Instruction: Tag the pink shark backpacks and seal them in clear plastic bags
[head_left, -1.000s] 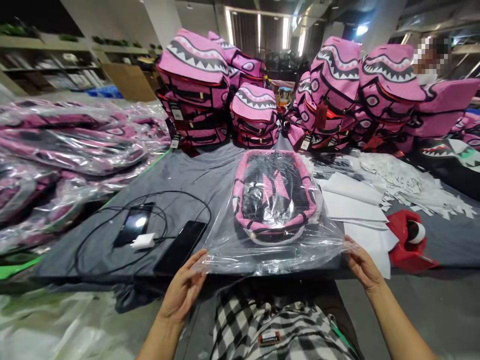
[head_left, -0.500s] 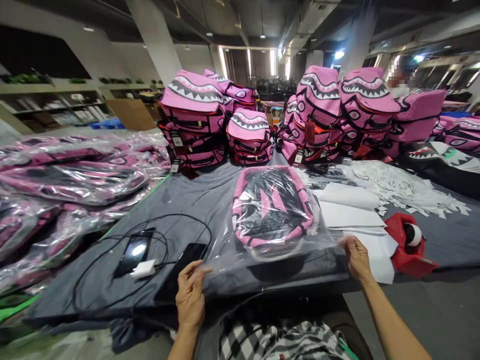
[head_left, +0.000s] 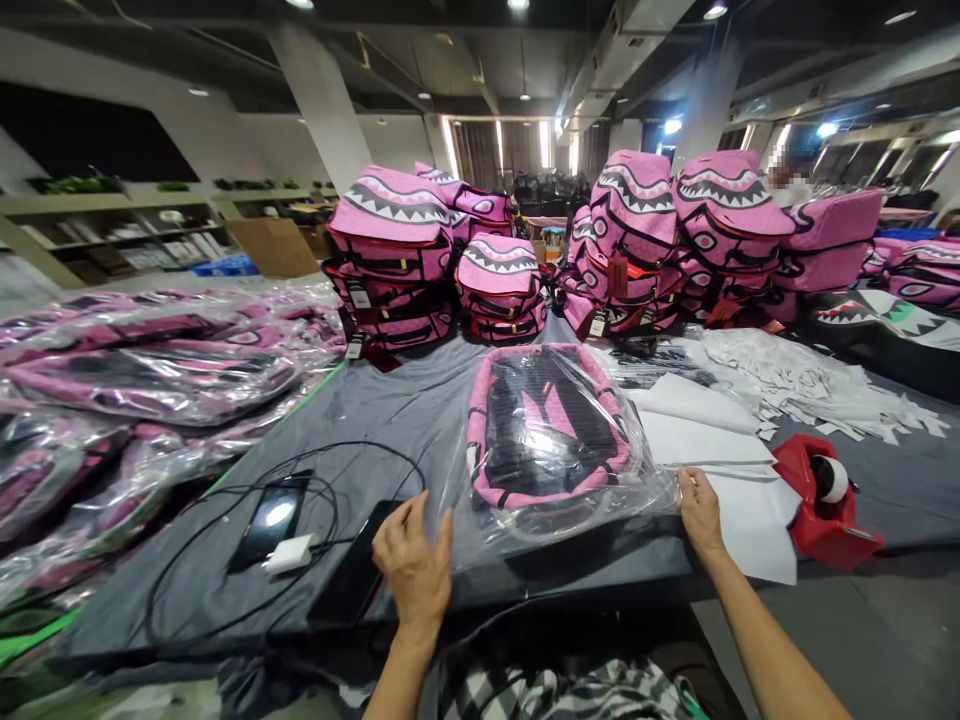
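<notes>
A pink and black backpack (head_left: 551,425) lies flat, strapped side up, inside a clear plastic bag (head_left: 442,525) on the grey cloth. The bag's mouth faces me. At its right front corner my right hand (head_left: 700,515) pinches the plastic between thumb and fingers. My left hand (head_left: 416,570) is beside the bag's left front edge, fingers raised and thumb apart, holding nothing. Just left of that hand lies a dark flat device (head_left: 360,560), partly behind it.
Bagged pink backpacks (head_left: 150,380) are piled at left. Stacked shark-mouth backpacks (head_left: 394,250) stand along the back. A phone (head_left: 270,515) with cable and a white charger (head_left: 291,554) lie at left. White sheets (head_left: 697,425), a red tape dispenser (head_left: 821,510) and white strips (head_left: 795,380) are at right.
My left hand has let go of the bag's left corner, moved right and opened. The bag's front edge has sunk lower. My right hand still grips its corner.
</notes>
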